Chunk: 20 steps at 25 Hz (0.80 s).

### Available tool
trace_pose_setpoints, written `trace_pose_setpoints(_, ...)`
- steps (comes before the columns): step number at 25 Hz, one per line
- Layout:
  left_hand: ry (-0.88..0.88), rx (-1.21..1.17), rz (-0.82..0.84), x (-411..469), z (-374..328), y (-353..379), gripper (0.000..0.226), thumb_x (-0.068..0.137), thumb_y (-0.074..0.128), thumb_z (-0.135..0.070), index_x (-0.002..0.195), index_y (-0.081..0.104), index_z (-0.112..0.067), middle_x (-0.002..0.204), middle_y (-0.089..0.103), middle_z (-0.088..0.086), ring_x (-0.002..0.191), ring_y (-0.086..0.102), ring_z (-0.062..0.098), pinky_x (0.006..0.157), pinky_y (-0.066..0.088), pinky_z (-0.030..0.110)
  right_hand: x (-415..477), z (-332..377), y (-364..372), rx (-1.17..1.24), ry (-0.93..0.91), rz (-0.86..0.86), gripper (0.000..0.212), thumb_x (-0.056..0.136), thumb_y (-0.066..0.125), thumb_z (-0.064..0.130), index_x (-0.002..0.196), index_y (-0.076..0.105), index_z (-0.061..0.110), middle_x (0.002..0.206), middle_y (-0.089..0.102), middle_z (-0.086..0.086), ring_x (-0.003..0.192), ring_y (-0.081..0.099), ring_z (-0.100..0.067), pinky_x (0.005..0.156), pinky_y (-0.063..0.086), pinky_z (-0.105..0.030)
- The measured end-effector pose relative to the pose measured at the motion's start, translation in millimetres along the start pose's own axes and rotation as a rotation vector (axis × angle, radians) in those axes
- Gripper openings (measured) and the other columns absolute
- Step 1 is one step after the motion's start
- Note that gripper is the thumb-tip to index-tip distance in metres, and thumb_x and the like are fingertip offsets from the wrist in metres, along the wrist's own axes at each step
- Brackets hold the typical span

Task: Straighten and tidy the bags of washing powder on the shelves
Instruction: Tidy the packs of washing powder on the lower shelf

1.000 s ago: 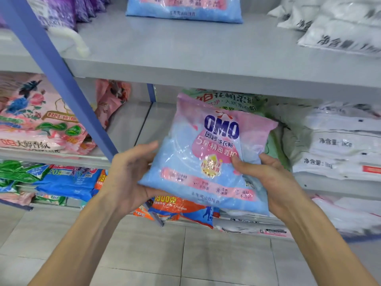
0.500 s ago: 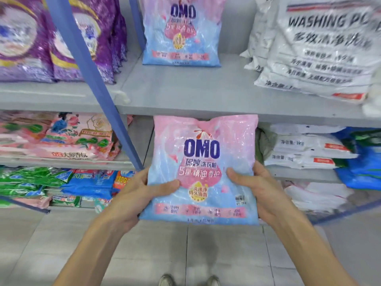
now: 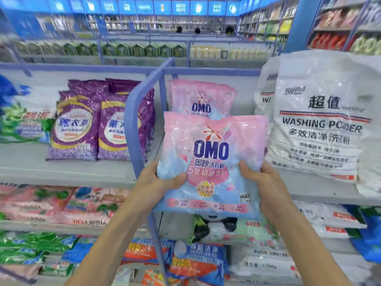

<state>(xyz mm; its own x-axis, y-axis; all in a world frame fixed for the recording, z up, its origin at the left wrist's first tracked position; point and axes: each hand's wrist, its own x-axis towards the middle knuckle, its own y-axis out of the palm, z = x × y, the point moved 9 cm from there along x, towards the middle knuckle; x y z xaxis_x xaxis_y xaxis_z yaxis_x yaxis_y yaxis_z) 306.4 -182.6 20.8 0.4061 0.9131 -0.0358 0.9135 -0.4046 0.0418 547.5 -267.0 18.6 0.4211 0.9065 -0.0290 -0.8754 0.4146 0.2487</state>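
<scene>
A pink and blue OMO bag [image 3: 212,153] is held upright in front of the top shelf [image 3: 68,172]. My left hand [image 3: 156,182] grips its lower left edge, thumb across the front. My right hand [image 3: 261,182] grips the lower right edge the same way. Behind it, further back on that shelf, stands a matching OMO bag [image 3: 202,98], its lower half hidden by the held one.
Purple bags [image 3: 76,124] stand left of a blue upright frame [image 3: 132,124]. Large white washing powder sacks [image 3: 321,120] lean at the right. Lower shelves hold pink bags [image 3: 61,205], green, blue and orange bags [image 3: 198,263] and white bags [image 3: 327,217].
Both hands have lifted the OMO bag from the lower shelf level up to the top shelf, and it now stands upright instead of tilted. My view has risen with it.
</scene>
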Motion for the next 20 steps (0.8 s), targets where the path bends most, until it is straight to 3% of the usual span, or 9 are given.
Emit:
trace_pose_setpoints(2, 0.064, 0.02, -0.064, 38, -10, -5, 0.054, 0.074, 0.087, -0.007, 0.122, 0.064, -0.016, 0.111, 0.078, 0.007, 0.101, 0.075, 0.03, 0.091, 0.059, 0.05, 37, 8, 5, -0.052, -0.017, -0.004, 0.023, 0.093, 0.069, 0.015, 0.116, 0.071, 0.013, 0.11, 0.078, -0.009, 0.105, 0.073, -0.029, 0.098, 0.054, -0.048)
trace_pose_setpoints(4, 0.131, 0.033, -0.175, 78, -19, -10, 0.052, 0.074, 0.085, -0.001, 0.119, 0.064, -0.016, 0.11, 0.077, 0.005, 0.1, 0.075, 0.025, 0.089, 0.061, 0.047, 84, 18, 6, -0.09, -0.036, -0.035, 0.02, 0.093, 0.068, 0.012, 0.113, 0.072, 0.015, 0.104, 0.078, -0.005, 0.105, 0.072, -0.027, 0.095, 0.054, -0.042)
trace_pose_setpoints(9, 0.233, 0.073, -0.336, 163, -22, -4, 0.054, 0.076, 0.08, 0.008, 0.121, 0.06, -0.016, 0.105, 0.071, -0.007, 0.085, 0.07, 0.001, 0.072, 0.054, 0.016, 183, 31, 13, -0.172, -0.098, -0.04, 0.024, 0.093, 0.063, 0.009, 0.111, 0.073, 0.019, 0.103, 0.078, 0.002, 0.1, 0.073, -0.015, 0.089, 0.057, -0.032)
trace_pose_setpoints(12, 0.206, 0.067, -0.394, 196, -10, -5, 0.062, 0.076, 0.078, 0.011, 0.131, 0.057, -0.005, 0.107, 0.069, -0.005, 0.081, 0.068, -0.006, 0.065, 0.051, 0.009, 220, 15, 10, -0.172, -0.055, -0.064, 0.02, 0.091, 0.066, 0.004, 0.106, 0.072, 0.017, 0.101, 0.077, 0.0, 0.101, 0.073, -0.021, 0.09, 0.058, -0.035)
trace_pose_setpoints(13, 0.197, 0.072, -0.405, 203, -7, -8, 0.067, 0.075, 0.079, 0.01, 0.135, 0.054, -0.006, 0.114, 0.068, -0.001, 0.088, 0.067, -0.004, 0.068, 0.053, 0.011, 230, 6, 9, -0.172, -0.022, -0.044, 0.019, 0.091, 0.067, 0.003, 0.106, 0.071, 0.016, 0.105, 0.077, -0.003, 0.104, 0.073, -0.025, 0.091, 0.058, -0.039)
trace_pose_setpoints(15, 0.188, 0.107, -0.422, 206, -2, -13, 0.078, 0.076, 0.083, 0.002, 0.144, 0.047, -0.012, 0.133, 0.062, 0.001, 0.111, 0.065, 0.009, 0.089, 0.056, 0.022, 237, -1, 3, -0.189, 0.012, -0.035, 0.021, 0.092, 0.069, 0.005, 0.111, 0.07, 0.013, 0.109, 0.076, -0.005, 0.103, 0.073, -0.025, 0.086, 0.057, -0.039)
trace_pose_setpoints(17, 0.174, 0.208, -0.396, 199, 1, -12, 0.087, 0.079, 0.084, -0.016, 0.152, 0.037, -0.017, 0.145, 0.051, -0.006, 0.131, 0.054, 0.014, 0.108, 0.046, 0.032, 225, 4, -6, -0.27, -0.015, -0.055, 0.03, 0.092, 0.071, 0.011, 0.121, 0.064, 0.01, 0.113, 0.074, -0.004, 0.103, 0.072, -0.022, 0.079, 0.054, -0.031)
trace_pose_setpoints(20, 0.133, 0.349, -0.305, 174, 7, 0, 0.12, 0.058, 0.095, -0.038, 0.154, 0.026, -0.02, 0.147, 0.045, -0.008, 0.132, 0.05, 0.011, 0.105, 0.043, 0.031, 183, 2, -6, -0.547, -0.074, 0.014, 0.046, 0.083, 0.082, 0.02, 0.118, 0.052, 0.02, 0.107, 0.066, 0.019, 0.092, 0.063, 0.006, 0.063, 0.044, -0.006)
